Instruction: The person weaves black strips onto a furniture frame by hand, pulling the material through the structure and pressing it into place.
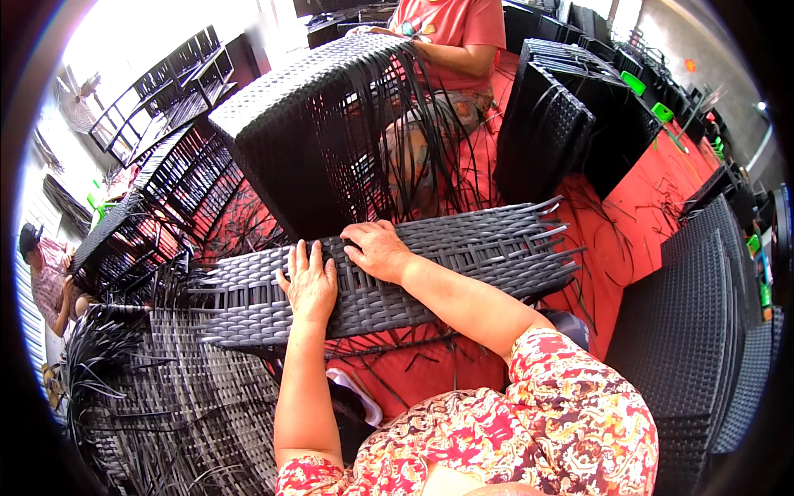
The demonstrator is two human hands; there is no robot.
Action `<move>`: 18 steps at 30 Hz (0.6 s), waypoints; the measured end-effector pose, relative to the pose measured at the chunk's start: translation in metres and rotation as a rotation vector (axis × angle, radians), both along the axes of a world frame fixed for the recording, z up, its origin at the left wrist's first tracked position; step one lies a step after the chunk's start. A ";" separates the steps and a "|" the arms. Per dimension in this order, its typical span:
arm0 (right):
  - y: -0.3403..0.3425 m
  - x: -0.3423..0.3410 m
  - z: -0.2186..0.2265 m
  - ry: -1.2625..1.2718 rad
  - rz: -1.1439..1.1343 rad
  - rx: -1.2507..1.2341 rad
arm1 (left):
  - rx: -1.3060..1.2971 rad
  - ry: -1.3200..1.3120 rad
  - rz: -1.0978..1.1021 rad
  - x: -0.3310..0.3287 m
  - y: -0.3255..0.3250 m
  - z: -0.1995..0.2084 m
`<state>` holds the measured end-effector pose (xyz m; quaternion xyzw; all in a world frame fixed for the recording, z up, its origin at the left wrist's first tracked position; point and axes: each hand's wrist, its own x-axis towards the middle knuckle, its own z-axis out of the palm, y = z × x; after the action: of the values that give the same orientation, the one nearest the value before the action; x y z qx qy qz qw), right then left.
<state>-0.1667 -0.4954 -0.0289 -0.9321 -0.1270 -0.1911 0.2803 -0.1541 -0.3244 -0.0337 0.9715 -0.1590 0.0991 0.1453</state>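
A long dark-grey woven wicker panel (463, 256) lies across in front of me, with loose strand ends sticking out at both ends. Open gaps run in a band along its middle. My left hand (311, 289) rests flat on the weave left of its middle, fingers spread. Just to the right, my right hand (380, 250) bends its fingers at the panel's far edge; what lies under the fingertips is hidden. Beyond the panel stands a black woven box-shaped piece (289, 124) with long strands (430, 140) hanging from its right side.
A person in a red shirt (455, 50) works at the black box. Another person (51, 277) is at the far left. A woven sheet (190, 397) lies lower left; dark woven panels (678, 331) lean at right. Loose strands litter the red floor (637, 231).
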 end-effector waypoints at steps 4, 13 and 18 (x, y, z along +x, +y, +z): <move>-0.002 -0.001 0.001 0.017 -0.014 0.003 | 0.000 0.014 0.003 0.000 -0.003 0.003; -0.002 0.005 0.002 0.017 0.002 0.017 | 0.024 -0.079 0.022 0.005 -0.003 -0.006; 0.008 0.010 0.009 -0.168 0.080 0.106 | -0.048 -0.275 -0.016 0.003 0.004 0.000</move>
<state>-0.1564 -0.4879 -0.0197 -0.8909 -0.1769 -0.2635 0.3250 -0.1515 -0.3200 -0.0332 0.9436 -0.1830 0.2341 0.1459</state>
